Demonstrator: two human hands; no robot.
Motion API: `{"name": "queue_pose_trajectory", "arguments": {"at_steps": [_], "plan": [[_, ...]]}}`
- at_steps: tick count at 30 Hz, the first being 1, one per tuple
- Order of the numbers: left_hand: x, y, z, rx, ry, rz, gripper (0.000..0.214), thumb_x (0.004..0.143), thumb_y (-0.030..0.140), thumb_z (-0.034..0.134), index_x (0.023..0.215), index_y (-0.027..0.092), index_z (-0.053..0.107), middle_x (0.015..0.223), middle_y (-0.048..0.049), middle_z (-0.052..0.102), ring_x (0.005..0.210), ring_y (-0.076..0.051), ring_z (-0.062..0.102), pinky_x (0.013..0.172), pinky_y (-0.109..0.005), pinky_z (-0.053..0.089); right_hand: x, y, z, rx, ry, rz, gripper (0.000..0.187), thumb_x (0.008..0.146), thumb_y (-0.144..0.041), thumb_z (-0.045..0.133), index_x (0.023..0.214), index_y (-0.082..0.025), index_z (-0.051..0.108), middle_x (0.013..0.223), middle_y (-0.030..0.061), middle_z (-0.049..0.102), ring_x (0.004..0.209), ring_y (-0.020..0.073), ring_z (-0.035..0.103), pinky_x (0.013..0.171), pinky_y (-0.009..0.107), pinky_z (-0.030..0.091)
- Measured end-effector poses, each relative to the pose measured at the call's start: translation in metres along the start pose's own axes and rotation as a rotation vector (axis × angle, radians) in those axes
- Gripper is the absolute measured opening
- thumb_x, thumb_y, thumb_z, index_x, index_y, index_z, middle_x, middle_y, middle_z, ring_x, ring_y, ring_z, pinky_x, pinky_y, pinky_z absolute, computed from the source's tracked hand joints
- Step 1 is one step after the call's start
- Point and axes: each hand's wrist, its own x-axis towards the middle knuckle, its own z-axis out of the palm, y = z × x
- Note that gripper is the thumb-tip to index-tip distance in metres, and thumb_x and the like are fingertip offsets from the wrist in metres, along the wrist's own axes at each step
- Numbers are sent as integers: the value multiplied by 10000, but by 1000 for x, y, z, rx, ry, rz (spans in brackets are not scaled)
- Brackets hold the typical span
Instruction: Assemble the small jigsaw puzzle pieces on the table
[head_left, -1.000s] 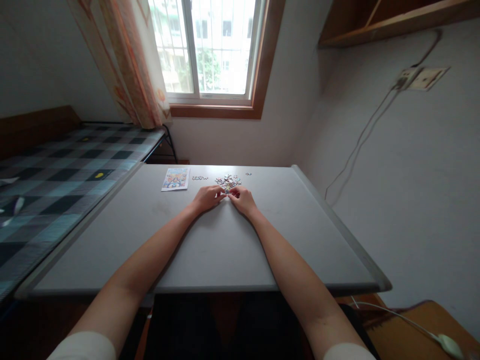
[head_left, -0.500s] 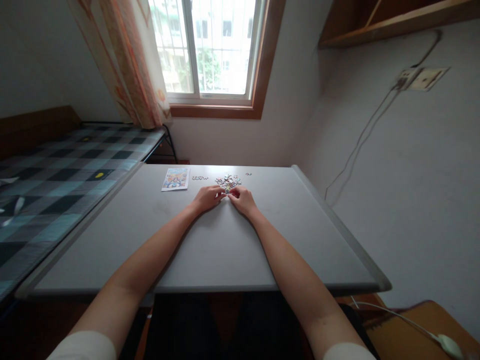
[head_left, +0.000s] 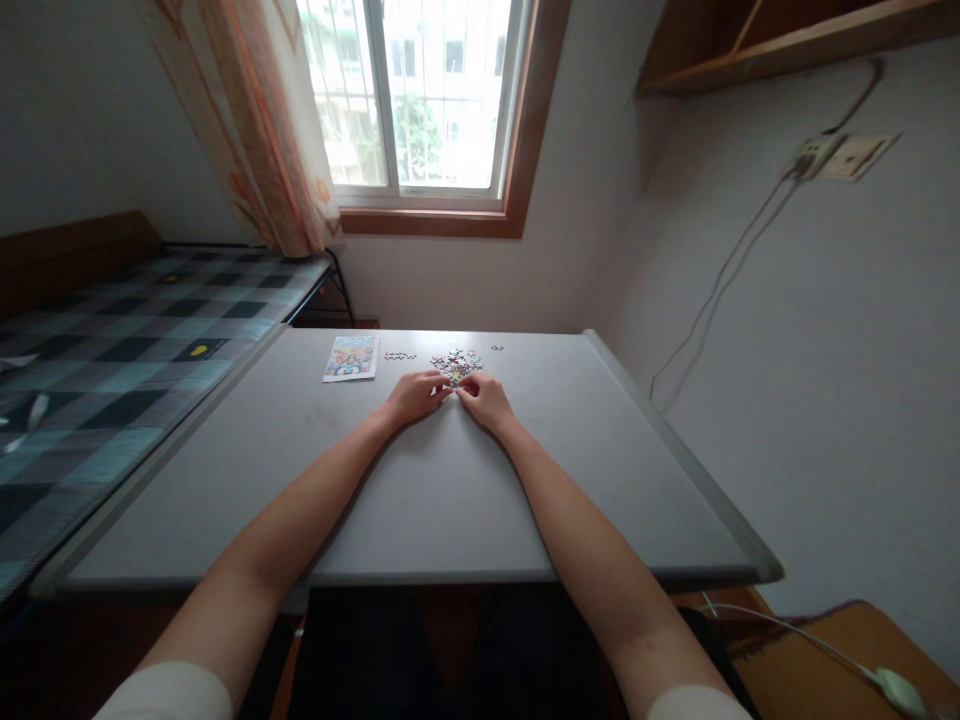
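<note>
A heap of small colourful jigsaw pieces (head_left: pixel 457 362) lies in the far middle of the grey table (head_left: pixel 420 500). My left hand (head_left: pixel 414 396) and my right hand (head_left: pixel 486 400) rest on the table just in front of the heap. Their fingertips meet in a pinch at the heap's near edge. Both hands have curled fingers that seem to hold tiny pieces, too small to make out. A printed picture card (head_left: pixel 352 357) lies flat to the left of the heap. A short row of joined pieces (head_left: pixel 399 355) sits between the card and the heap.
A bed with a blue checked cover (head_left: pixel 112 360) runs along the table's left side. A window (head_left: pixel 420 95) with a curtain (head_left: pixel 247 120) is behind the table. The right wall carries a socket (head_left: pixel 844 156) with a cable. A white cord (head_left: pixel 825 650) lies at the lower right.
</note>
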Motion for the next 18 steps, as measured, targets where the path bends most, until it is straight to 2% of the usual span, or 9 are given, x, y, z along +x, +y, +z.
{"name": "queue_pose_trajectory", "arguments": {"at_steps": [18], "plan": [[0, 2, -3, -31, 4, -13, 243, 863, 387, 498, 898, 220, 671, 782, -1, 647, 603, -106, 530, 604, -229, 374, 0, -1, 0, 7, 0, 9, 97, 742, -229, 585, 786, -169, 648, 751, 15, 623, 666, 121, 540, 667, 242, 432]]}}
